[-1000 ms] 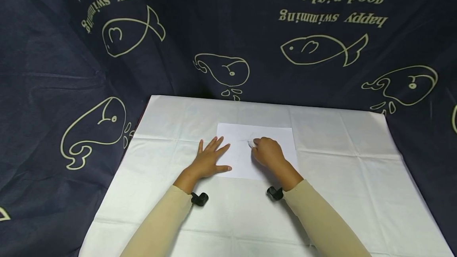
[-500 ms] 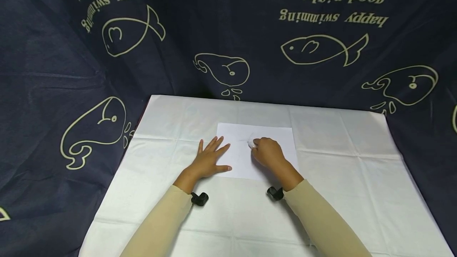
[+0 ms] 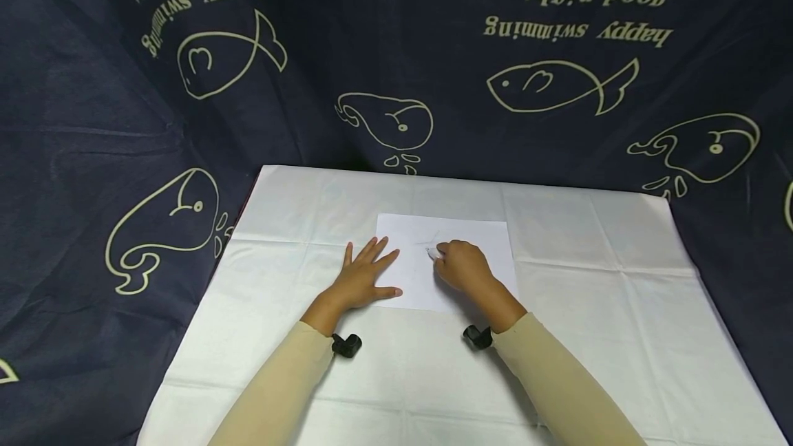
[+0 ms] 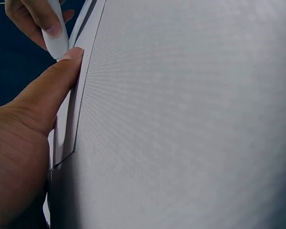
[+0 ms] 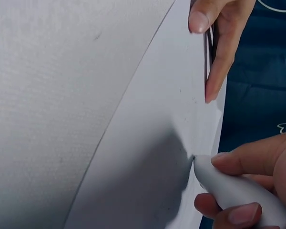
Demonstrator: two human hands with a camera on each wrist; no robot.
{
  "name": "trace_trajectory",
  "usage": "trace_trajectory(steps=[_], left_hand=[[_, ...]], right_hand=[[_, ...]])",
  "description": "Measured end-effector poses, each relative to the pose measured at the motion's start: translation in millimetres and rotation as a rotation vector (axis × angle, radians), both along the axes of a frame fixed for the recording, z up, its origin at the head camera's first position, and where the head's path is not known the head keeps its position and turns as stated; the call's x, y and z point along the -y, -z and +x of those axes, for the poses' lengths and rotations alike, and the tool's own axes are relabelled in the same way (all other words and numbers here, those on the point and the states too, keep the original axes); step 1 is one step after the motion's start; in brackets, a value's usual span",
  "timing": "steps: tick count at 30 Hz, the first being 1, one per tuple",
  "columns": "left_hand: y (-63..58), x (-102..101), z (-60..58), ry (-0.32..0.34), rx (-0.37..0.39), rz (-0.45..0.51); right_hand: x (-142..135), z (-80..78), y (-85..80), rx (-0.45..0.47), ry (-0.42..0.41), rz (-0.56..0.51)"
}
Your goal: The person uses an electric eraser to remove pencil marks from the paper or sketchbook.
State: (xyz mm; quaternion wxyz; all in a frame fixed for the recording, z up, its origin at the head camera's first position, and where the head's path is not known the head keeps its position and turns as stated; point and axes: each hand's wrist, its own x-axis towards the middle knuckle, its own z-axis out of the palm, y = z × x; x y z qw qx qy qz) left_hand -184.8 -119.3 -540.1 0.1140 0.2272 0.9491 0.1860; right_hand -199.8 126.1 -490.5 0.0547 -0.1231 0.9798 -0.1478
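Dark navy fabric with pale line-drawn fish and whales [image 3: 458,95] hangs behind a table covered in creased white cloth [image 3: 601,336]. Near its middle lies a thin rectangular sheet of white paper [image 3: 411,284]. With fingers spread, the left hand [image 3: 362,282] rests across the sheet's left edge, probably to keep it from sliding. Over the right half, the right hand [image 3: 466,267] pinches a smooth, tapered white tool [image 5: 240,192], tip against the paper, presumably for fine control. Faint grey lines [image 3: 423,243] show just beyond it.

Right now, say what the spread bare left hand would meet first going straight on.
The way looks free in the head view; the left hand would probably slide over the rectangular white paper.
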Motion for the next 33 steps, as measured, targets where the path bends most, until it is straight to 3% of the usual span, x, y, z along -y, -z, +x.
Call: trace_trajectory(steps=[4, 11, 18, 25, 33], left_hand=[[-0.9, -0.6, 0.1, 0.001, -0.001, -0.005], [-2.3, -0.8, 0.3, 0.001, 0.009, 0.0], [-2.7, 0.2, 1.5, -0.001, 0.005, 0.008], [-3.2, -0.5, 1.5, 0.004, 0.008, 0.014], [-3.6, 0.1, 2.3, 0.001, 0.004, 0.018]], right_hand=[[-0.5, 1.2, -1.5, 0.038, 0.006, 0.008], [-1.6, -2.2, -0.6, -0.003, 0.018, -0.002], [-0.5, 0.4, -1.7, 0.04, -0.016, 0.01], [-4.0, -3.3, -2.1, 0.009, 0.024, 0.013], [-3.6, -2.9, -1.7, 0.034, 0.007, -0.002]])
